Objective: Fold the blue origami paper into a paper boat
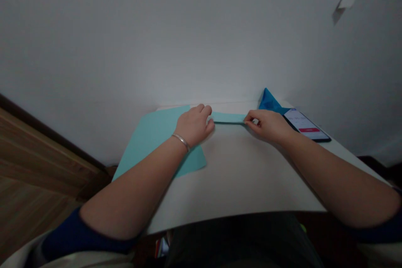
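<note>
A narrow folded strip of light blue paper (228,118) stretches between my two hands near the back of the white table. My left hand (195,123), with a silver bangle at the wrist, has its fingers closed on the strip's left end. At the other end, my right hand (266,123) pinches the strip between thumb and fingertips. Under and beside my left hand and forearm lies a larger light blue sheet of paper (150,134). Behind my right hand stands a darker blue folded paper piece (269,101) with a pointed top.
A phone (309,127) with its screen lit lies on the table's right side, by my right wrist. The white table (232,176) meets a pale wall (201,33) at the back. Wooden furniture (37,159) stands at the left.
</note>
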`<state>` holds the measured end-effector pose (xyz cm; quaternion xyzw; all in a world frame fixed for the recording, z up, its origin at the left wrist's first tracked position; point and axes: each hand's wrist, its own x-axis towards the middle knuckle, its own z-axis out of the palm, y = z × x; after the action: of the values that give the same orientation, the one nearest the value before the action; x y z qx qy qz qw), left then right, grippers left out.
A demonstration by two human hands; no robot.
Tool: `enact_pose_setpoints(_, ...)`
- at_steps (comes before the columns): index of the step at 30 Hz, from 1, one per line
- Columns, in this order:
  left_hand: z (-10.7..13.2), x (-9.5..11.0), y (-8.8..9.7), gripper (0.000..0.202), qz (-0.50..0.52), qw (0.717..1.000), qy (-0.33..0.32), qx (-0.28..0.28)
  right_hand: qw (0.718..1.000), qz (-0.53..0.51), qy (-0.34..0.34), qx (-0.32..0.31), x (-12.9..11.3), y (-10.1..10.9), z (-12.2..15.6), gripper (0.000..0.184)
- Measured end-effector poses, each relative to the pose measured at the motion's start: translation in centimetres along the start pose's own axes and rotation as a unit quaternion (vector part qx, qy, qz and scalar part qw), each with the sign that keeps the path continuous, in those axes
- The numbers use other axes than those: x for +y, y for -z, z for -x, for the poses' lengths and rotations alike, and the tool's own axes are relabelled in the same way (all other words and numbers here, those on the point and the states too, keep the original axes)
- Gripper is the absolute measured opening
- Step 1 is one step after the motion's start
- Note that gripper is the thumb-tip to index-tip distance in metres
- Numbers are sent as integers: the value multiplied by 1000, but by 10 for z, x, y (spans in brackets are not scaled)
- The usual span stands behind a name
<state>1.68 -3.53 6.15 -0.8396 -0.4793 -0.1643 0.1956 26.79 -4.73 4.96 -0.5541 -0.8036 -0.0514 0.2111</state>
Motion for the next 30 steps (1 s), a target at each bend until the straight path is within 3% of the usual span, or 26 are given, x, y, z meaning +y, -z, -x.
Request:
enact_pose_setpoints(2, 0, 6, 3, 29, 17, 999, -42, 21, 1000, -3, 15, 2, -6, 1, 0, 14)
enact_pose_setpoints(6, -1, 10, 2, 18, -13, 991, -136, 0, 998, 1, 56, 0, -14, 3, -1, 14)
enact_pose_setpoints(14, 2, 14, -4, 16, -25, 987, -159, 15, 997, 25, 64, 42, -29, 3, -1, 16)
enact_pose_setpoints(19, 2, 19, 1, 13, -14, 978, -206, 11, 988, 61, 131, 60, -41, 2, -2, 15)
enact_pose_setpoints(24, 2, 18, 2, 14, -11, 980, -199, 15, 979, 66, 184, 59, -41, -2, -3, 15)
enact_pose_setpoints(30, 3, 16, 2, 14, 5, 979, -202, 6, 988, 90, 120, 20, -41, 0, -2, 14)
